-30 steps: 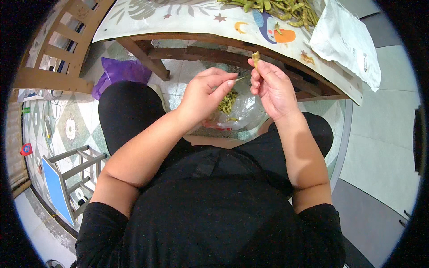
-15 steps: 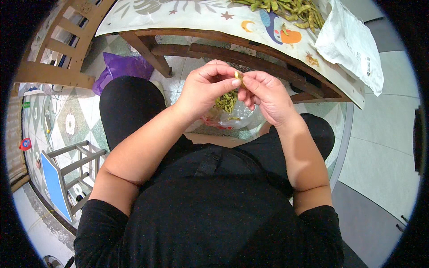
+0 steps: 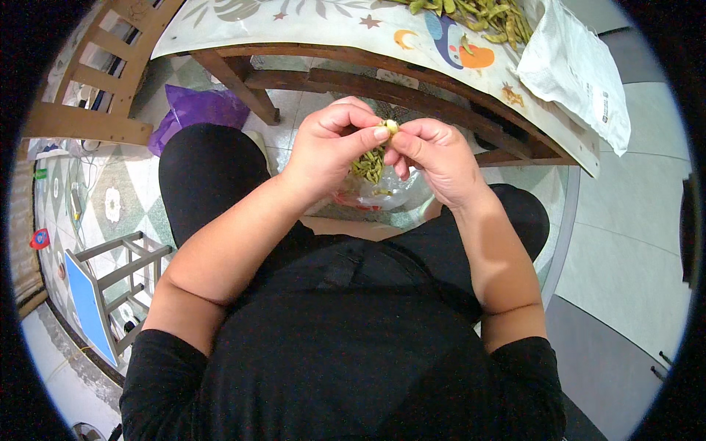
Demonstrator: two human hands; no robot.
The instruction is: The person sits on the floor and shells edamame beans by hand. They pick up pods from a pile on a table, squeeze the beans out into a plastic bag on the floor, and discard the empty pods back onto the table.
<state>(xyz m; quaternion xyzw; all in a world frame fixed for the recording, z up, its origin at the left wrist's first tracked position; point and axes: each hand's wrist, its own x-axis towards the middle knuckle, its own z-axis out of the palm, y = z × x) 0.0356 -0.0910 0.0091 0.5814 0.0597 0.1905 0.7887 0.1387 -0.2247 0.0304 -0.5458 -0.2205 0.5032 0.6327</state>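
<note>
In front of my lap, my left hand (image 3: 332,143) and my right hand (image 3: 439,156) meet at the fingertips. Both pinch one small soybean pod (image 3: 390,126) between thumb and forefinger, and a pale, rounded part shows at the pinch. Below them, partly hidden by my hands, a clear plastic bag (image 3: 399,195) on the floor holds green pod pieces (image 3: 369,167). A heap of green soybean pods (image 3: 489,15) lies on the table beyond, and a single pod (image 3: 466,45) rests apart from it.
The table (image 3: 316,31) has a printed white cover and a wooden frame. A white bag (image 3: 573,73) hangs over its right corner. A purple bag (image 3: 202,110) sits by my left knee, near a wooden chair (image 3: 95,121). A blue-topped stool (image 3: 88,309) stands farther left.
The pod has turned between my fingers, and more of its pale, rounded part shows. My right fingertips have shifted slightly left. The view has moved a little.
</note>
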